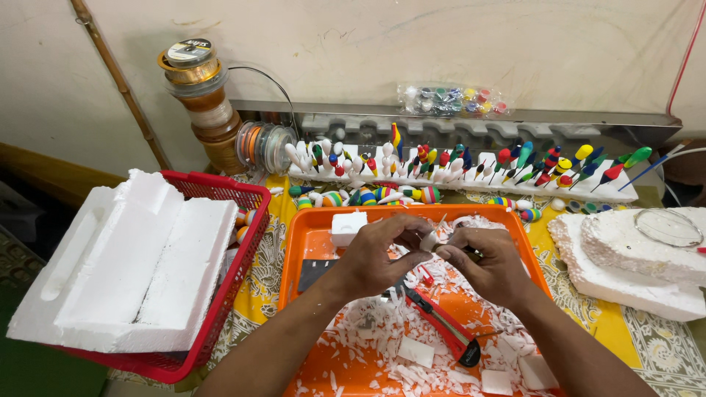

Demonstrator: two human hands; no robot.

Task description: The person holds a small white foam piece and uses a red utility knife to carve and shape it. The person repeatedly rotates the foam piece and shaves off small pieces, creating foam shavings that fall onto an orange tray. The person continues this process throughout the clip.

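Over the orange tray (312,246), both hands meet on a small white foam piece (428,240). The left hand (379,254) pinches it in its grip; the right hand (489,265) presses a thin tool against it. A red cutter (441,323) lies on the tray below the hands, among foam shavings (382,323).

At your nine o'clock, red basket (243,242) holding foam slabs (132,257); twelve o'clock, painted floats (471,165) racked, thread spools (202,95) stacked.

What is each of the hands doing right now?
Left hand: closed on a small white foam piece.
Right hand: fingers pinched at the same piece.
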